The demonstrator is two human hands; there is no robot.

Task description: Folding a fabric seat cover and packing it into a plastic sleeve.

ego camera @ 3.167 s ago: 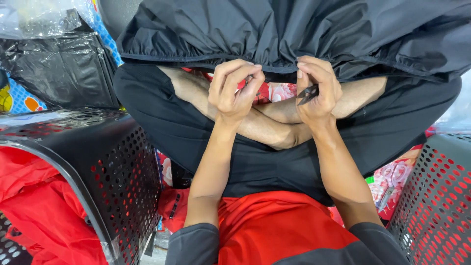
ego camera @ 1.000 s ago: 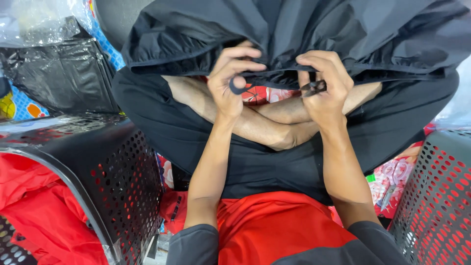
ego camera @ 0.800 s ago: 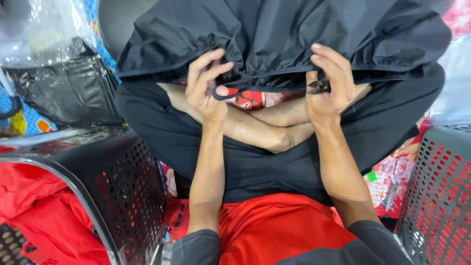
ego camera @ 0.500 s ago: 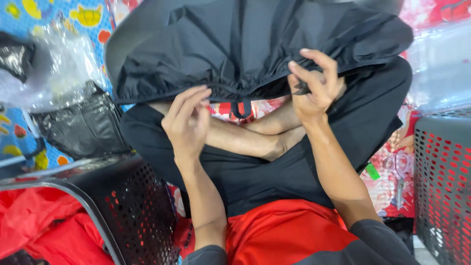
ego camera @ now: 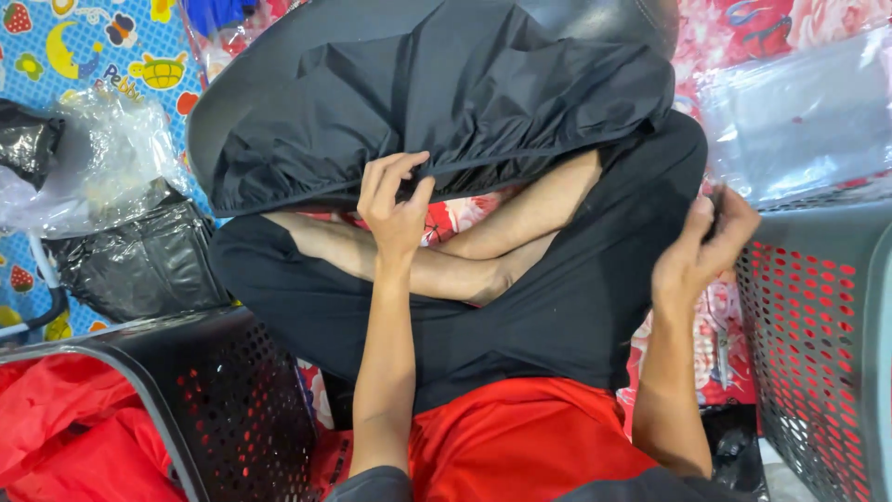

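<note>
— The left hand (ego camera: 395, 200) pinches the gathered hem of the black cover (ego camera: 437, 102) spread over the crossed legs. What's hard to see?

— The right hand (ego camera: 701, 246), curled narrow by the right knee; whether it holds anything, I cannot tell. A moment ago it gripped the hem too, with a small dark tool.

— Around them?

— A black basket (ego camera: 223, 400) of red cloth (ego camera: 65, 437) at left, crumpled plastic bags (ego camera: 111, 167) behind, a grey basket (ego camera: 818, 325) at right.
</note>
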